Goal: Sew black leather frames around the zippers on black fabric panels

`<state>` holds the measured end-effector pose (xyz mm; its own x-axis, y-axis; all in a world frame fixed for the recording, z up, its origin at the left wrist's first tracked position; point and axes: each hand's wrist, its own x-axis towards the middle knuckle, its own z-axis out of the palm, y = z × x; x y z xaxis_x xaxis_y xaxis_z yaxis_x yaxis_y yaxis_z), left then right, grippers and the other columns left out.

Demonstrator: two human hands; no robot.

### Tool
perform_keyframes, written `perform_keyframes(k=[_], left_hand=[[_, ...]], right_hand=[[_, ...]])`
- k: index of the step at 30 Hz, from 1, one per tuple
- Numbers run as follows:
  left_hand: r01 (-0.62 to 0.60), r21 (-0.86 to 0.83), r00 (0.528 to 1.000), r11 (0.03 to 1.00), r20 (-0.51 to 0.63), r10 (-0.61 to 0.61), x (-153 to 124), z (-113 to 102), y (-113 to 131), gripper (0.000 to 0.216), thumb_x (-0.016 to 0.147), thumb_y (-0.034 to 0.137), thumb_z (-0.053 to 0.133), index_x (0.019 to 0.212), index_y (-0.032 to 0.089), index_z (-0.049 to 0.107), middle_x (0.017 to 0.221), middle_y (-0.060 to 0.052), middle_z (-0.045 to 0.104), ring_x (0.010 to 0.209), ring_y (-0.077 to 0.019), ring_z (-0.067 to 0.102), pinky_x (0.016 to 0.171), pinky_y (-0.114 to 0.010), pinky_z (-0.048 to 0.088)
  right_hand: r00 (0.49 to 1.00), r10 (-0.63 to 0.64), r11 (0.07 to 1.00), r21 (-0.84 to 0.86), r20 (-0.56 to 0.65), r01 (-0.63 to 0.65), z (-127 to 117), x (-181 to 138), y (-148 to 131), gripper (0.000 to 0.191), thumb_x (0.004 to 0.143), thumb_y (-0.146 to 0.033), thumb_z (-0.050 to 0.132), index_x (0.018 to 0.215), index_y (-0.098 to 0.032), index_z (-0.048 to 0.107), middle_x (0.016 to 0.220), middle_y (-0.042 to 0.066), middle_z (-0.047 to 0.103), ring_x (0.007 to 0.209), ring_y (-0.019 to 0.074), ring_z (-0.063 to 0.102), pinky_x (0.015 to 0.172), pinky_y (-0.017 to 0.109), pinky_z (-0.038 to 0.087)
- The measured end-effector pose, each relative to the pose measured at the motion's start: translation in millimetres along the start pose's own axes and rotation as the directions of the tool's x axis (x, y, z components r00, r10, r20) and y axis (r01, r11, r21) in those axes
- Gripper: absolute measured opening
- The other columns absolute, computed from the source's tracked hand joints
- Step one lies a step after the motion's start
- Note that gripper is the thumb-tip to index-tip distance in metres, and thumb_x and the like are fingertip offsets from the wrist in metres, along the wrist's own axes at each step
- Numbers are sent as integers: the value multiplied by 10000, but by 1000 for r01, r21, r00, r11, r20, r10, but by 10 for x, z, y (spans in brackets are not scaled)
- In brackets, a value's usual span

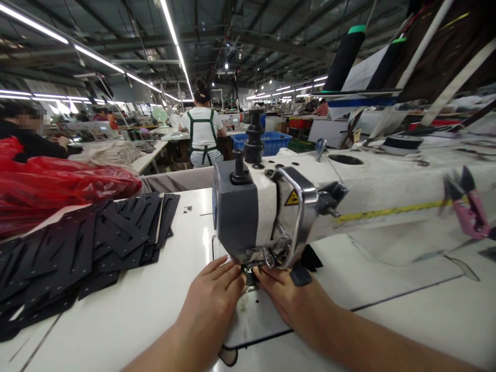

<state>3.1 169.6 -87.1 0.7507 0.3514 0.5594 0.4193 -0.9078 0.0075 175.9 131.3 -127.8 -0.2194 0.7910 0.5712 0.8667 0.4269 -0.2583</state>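
Both my hands are at the needle area of a white and grey sewing machine (236, 212). My left hand (217, 289) lies just left of the presser foot, its fingers close together and pressed down at the edge of a dark piece. From the right, my right hand (284, 289) presses its fingers in close to the foot, partly behind the machine's metal guard. A black piece (311, 258) sticks out beyond the right hand; most of it is hidden by the hands and machine head. Left of the machine lies a spread pile of black strips (112, 237) with small holes.
A red plastic bag (77, 178) lies beyond the pile. Pink-handled snips (470, 212) are at the machine arm's right, near a yellow measuring tape (391, 211). Black thread cones (344, 59) stand above. A co-worker (202, 126) faces away, near a blue basket (273, 143).
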Motion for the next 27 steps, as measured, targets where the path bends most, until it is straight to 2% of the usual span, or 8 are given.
perform_keyframes(k=[2, 7, 13, 17, 21, 25, 27], left_hand=[[-4, -1, 1000, 1000, 3, 4, -6, -8, 1, 251, 910, 147, 369, 842, 136, 611, 927, -85, 678, 828, -197, 646, 855, -371, 486], [33, -17, 999, 999, 3, -33, 8, -13, 8, 158, 867, 117, 458, 835, 156, 607, 904, -58, 680, 836, -186, 643, 889, -357, 457], [32, -35, 999, 999, -5, -32, 40, -8, 5, 161, 865, 118, 458, 792, 155, 597, 850, -46, 681, 807, -182, 641, 874, -344, 455], [-3, -6, 1000, 1000, -10, 3, 49, -6, -8, 196, 883, 131, 435, 785, 149, 604, 825, -51, 679, 799, -179, 640, 851, -348, 464], [-1, 18, 1000, 1000, 16, 1, 49, -25, -44, 198, 882, 137, 439, 791, 151, 614, 865, -64, 680, 822, -181, 638, 854, -365, 466], [24, 36, 1000, 999, 15, -24, 35, -122, 17, 207, 876, 126, 428, 810, 146, 623, 927, -91, 671, 855, -203, 632, 854, -413, 467], [28, 32, 1000, 999, 4, -28, 23, -201, 150, 220, 881, 122, 413, 824, 149, 624, 934, -89, 667, 886, -206, 623, 874, -426, 456]], right_hand=[[1000, -30, 1000, 3, -6, 30, -109, 29, -20, 233, 913, -140, 408, 898, -207, 631, 782, 38, 649, 710, 137, 627, 657, 231, 535], [989, -145, 989, 8, -41, 145, -259, 62, -22, 276, 911, -112, 355, 902, -156, 628, 796, 71, 662, 752, 152, 637, 699, 246, 537], [983, -167, 986, -12, 83, 168, -252, 57, 11, 226, 872, -81, 410, 902, -166, 617, 790, 60, 648, 734, 153, 623, 694, 250, 517], [982, -160, 986, -28, 103, 163, -253, 71, -18, 210, 869, -95, 422, 859, -174, 616, 754, 47, 637, 706, 146, 609, 677, 245, 501], [978, -179, 982, -44, 107, 184, -349, 104, 35, 169, 859, -124, 459, 890, -188, 612, 813, 30, 633, 767, 133, 595, 716, 232, 480], [993, -97, 984, -141, 71, 106, -590, 16, 131, 170, 846, -180, 461, 942, -134, 594, 950, 119, 586, 889, 231, 541, 754, 376, 463], [998, -41, 980, -194, 54, 50, -698, -109, 71, 193, 843, -158, 416, 892, -108, 596, 892, 146, 567, 836, 266, 528, 703, 430, 456]])
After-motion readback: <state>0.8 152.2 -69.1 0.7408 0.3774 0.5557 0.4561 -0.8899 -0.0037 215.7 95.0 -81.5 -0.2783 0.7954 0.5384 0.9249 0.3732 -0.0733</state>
